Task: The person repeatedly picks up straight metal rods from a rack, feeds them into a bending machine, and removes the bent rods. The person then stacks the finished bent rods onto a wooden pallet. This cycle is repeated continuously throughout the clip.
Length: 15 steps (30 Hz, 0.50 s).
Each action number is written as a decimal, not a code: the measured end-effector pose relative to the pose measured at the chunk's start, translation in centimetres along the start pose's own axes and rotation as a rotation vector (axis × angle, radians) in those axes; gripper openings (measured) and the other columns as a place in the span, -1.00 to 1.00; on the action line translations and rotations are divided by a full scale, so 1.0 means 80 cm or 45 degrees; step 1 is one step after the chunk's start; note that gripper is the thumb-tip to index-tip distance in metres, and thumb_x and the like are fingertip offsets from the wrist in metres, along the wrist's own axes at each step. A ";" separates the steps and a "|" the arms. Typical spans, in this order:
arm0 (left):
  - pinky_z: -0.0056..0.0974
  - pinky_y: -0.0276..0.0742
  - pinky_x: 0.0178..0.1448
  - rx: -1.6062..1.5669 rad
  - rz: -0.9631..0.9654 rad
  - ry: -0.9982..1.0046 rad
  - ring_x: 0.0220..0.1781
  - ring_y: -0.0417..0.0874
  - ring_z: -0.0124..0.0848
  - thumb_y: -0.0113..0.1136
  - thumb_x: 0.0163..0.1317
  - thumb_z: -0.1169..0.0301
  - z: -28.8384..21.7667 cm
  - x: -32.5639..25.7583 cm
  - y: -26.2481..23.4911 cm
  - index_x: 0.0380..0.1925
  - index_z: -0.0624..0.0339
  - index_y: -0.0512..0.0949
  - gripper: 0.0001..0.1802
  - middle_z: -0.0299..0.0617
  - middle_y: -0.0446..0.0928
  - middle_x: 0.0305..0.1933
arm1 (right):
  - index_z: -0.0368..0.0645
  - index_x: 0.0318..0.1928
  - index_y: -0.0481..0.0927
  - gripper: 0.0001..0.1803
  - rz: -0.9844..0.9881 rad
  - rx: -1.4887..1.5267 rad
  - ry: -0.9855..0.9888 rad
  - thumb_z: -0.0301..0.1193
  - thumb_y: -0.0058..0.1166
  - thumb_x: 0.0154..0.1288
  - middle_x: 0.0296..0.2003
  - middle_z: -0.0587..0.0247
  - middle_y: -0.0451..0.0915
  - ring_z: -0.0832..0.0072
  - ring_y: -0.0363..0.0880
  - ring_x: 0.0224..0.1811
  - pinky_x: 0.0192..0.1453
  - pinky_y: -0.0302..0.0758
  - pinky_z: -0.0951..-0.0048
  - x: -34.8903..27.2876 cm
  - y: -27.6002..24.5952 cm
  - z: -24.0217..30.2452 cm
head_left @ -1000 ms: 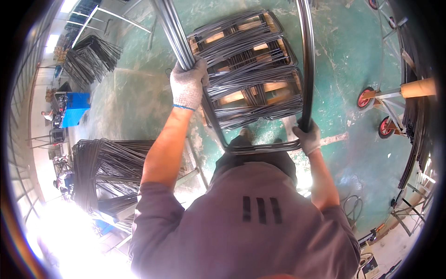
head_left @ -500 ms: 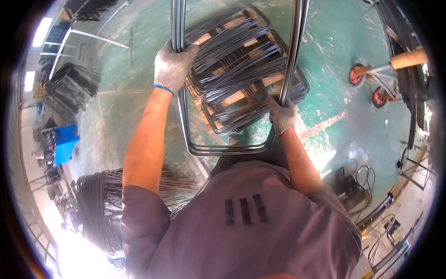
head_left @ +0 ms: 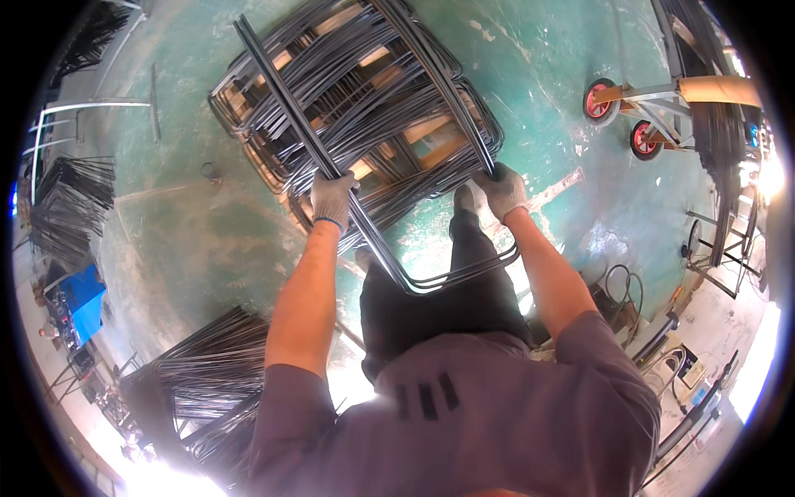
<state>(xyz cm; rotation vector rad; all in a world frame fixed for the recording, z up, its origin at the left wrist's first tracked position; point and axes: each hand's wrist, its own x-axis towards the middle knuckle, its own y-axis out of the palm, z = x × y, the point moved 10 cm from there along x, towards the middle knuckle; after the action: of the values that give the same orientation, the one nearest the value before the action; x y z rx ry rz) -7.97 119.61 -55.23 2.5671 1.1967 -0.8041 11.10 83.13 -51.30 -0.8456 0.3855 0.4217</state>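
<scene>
Both my gloved hands grip a small bundle of U-shaped black metal tube frames (head_left: 286, 103), held tilted over a pile. My left hand (head_left: 333, 199) is closed round the left legs, a little above the bend. The right legs are in my closed right hand (head_left: 502, 190). The rounded, closed end of the bundle lies near my thighs, and the long legs reach away over the pile. Beneath them, many similar bent tube frames (head_left: 356, 108) lie stacked on a wooden pallet (head_left: 435, 153). How many frames I hold cannot be made out.
A large bundle of thin dark rods (head_left: 207, 356) lies at lower left, near a blue box (head_left: 83, 302). More dark frames (head_left: 74, 199) stand at far left. At right is a cart with red wheels (head_left: 600, 101), and cables (head_left: 625, 290) lie nearer me.
The held frames have swung from nearly upright to lying tilted over the pile, their far ends now in view. Both hands have gone lower and out, and my view has shifted.
</scene>
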 end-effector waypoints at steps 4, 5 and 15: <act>-0.19 0.64 -0.23 -0.006 -0.049 -0.116 -0.35 0.68 -0.28 0.35 0.10 0.63 0.089 0.079 0.063 -0.09 0.31 0.56 -0.67 -0.16 0.61 -0.29 | -0.19 0.02 0.75 -0.48 0.101 0.006 0.027 -0.02 0.38 0.28 -0.13 -0.12 0.78 -0.02 0.76 0.00 0.09 0.62 0.11 0.124 0.035 -0.075; -0.18 0.68 -0.20 -0.023 -0.053 -0.144 -0.31 0.69 -0.25 0.31 0.11 0.69 0.105 0.098 0.076 -0.06 0.32 0.55 -0.65 -0.14 0.61 -0.23 | -0.18 0.07 0.74 -0.47 0.130 -0.023 0.020 -0.02 0.36 0.29 -0.08 -0.13 0.77 -0.05 0.74 0.06 0.13 0.62 0.11 0.154 0.047 -0.091; -0.16 0.65 -0.13 -0.002 -0.090 -0.269 -0.26 0.68 -0.26 0.25 0.15 0.71 0.235 0.274 0.150 -0.06 0.28 0.55 -0.67 -0.12 0.61 -0.25 | -0.15 0.20 0.70 -0.41 0.274 -0.098 0.045 -0.02 0.32 0.31 0.02 -0.21 0.74 -0.11 0.68 0.16 0.24 0.59 0.07 0.377 0.164 -0.196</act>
<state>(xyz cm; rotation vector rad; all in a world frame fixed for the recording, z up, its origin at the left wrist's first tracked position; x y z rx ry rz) 5.21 118.63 -83.58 2.3786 1.2258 -1.0590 27.72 84.77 -83.70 -0.8903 0.4976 0.6249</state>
